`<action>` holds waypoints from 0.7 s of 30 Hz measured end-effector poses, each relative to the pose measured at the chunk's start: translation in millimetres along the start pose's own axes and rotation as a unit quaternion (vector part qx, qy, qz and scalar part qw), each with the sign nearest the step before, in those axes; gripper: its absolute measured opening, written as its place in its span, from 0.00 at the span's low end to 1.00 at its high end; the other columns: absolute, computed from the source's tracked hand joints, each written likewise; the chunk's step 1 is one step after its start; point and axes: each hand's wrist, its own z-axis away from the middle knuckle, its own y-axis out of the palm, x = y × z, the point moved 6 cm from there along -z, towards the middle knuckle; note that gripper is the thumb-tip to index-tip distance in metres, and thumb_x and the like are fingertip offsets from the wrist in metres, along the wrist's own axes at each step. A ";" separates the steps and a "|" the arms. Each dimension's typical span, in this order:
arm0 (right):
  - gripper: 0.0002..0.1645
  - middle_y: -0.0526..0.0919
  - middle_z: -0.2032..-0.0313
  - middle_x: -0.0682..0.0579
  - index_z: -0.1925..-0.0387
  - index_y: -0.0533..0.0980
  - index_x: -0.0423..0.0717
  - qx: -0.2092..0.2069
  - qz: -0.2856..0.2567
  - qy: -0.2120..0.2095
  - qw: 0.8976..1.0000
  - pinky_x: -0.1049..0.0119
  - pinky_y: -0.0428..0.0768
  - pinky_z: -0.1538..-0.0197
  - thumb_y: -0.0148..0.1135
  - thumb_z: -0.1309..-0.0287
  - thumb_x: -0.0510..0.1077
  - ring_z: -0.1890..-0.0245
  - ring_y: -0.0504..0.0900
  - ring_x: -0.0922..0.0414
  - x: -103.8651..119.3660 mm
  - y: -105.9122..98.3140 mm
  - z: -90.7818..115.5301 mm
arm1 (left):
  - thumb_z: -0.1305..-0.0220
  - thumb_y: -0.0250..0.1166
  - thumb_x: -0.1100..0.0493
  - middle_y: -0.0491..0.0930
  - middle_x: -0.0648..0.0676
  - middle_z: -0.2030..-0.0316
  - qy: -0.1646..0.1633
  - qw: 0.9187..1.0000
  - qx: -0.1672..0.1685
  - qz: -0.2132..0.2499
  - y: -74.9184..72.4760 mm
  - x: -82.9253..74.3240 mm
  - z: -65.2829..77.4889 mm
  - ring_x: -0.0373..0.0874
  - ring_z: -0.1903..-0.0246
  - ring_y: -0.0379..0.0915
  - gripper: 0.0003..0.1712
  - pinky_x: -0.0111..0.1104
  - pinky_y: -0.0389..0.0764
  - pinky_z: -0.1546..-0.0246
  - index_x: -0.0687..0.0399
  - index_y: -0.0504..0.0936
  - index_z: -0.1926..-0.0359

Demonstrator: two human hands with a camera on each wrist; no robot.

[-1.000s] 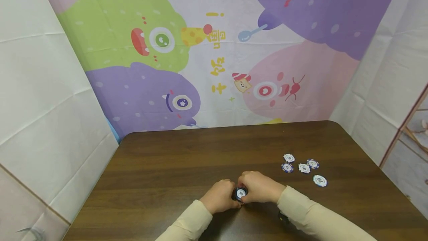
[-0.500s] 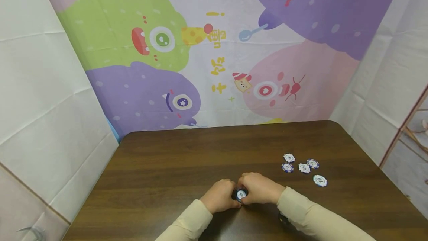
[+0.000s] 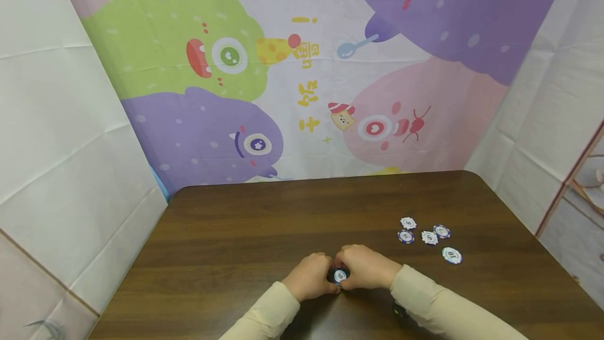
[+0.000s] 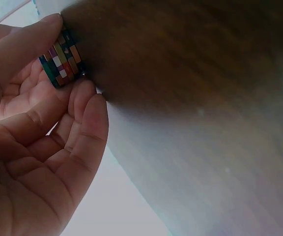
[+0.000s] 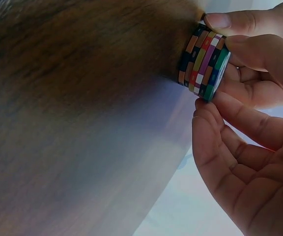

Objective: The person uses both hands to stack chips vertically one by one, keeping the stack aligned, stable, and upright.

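Between the two hands, low on the brown table (image 3: 226, 256), a short stack of poker chips (image 3: 340, 276) stands with a pale printed face on top. My left hand (image 3: 309, 277) grips its left side, fingers at the back and thumb at the front. From the right, my right hand (image 3: 369, 268) holds the same stack. Close up in the right wrist view, the stacked chips (image 5: 203, 61) show edges striped in green, purple, red, yellow and dark blue. Fingertips press at its top and bottom in that view. The left wrist view shows the same chips (image 4: 63, 61) partly covered by fingers.
Several loose chips lie flat at the right of the table, among them a white chip (image 3: 408, 222), a blue-edged chip (image 3: 406, 236) and a larger-looking pale chip (image 3: 452, 255). A cartoon-printed cloth (image 3: 321, 161) hangs behind the far table edge.
Both hands keep their grip on the stack in nearly the same place. The right hand has dipped very slightly toward the person; the loose chips have not moved.
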 end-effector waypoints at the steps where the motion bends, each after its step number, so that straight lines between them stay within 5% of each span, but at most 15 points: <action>1: 0.12 0.73 0.74 0.62 0.71 0.79 0.50 0.001 -0.002 0.001 1.000 0.73 0.67 0.71 0.69 0.63 0.46 0.75 0.66 0.67 -0.2 0.1 -0.1 | 0.60 0.75 0.52 0.72 0.43 0.76 -0.001 1.000 0.001 -0.002 0.0 -0.1 0.2 0.32 0.77 0.63 0.16 0.24 0.67 0.76 0.52 0.78 0.72; 21: 0.13 0.74 0.73 0.61 0.69 0.79 0.49 0.001 -0.015 0.008 1.000 0.73 0.68 0.71 0.69 0.63 0.46 0.74 0.67 0.67 -0.9 -0.1 0.7 | 0.60 0.75 0.51 0.72 0.43 0.77 -0.004 1.000 -0.001 -0.016 0.6 0.4 -0.5 0.32 0.77 0.62 0.16 0.24 0.67 0.76 0.51 0.77 0.74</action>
